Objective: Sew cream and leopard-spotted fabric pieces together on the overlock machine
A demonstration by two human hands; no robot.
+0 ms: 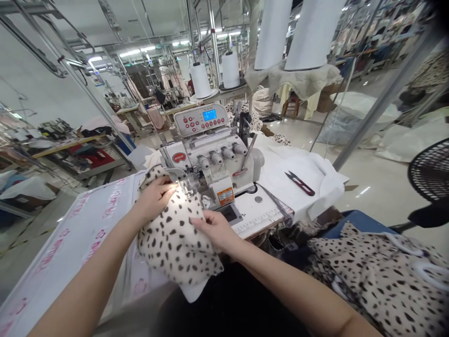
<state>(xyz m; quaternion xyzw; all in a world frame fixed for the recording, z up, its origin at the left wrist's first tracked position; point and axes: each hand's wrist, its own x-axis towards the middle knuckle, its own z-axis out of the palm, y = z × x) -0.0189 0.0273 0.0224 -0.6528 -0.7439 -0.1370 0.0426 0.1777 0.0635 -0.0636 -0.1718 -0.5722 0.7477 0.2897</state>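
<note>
A cream fabric piece with dark spots (pixel 175 238) lies at the front of a white overlock sewing machine (pixel 219 164) and drapes over the table edge toward my lap. My left hand (pixel 156 199) is at the fabric's upper left, close to the lit presser foot area, its fingers closed together on the cloth. With thumb and fingers, my right hand (pixel 215 229) pinches the fabric's right edge, just in front of the machine bed. The needle is too small to make out. A white layer shows under the spotted cloth at its lower tip.
Thread snips (pixel 300 183) lie on white cloth right of the machine. More spotted fabric (pixel 386 276) is heaped at the lower right, near a black fan (pixel 431 173). Thread cones (pixel 230 70) stand behind the machine. A plastic-covered table (pixel 84 234) extends left.
</note>
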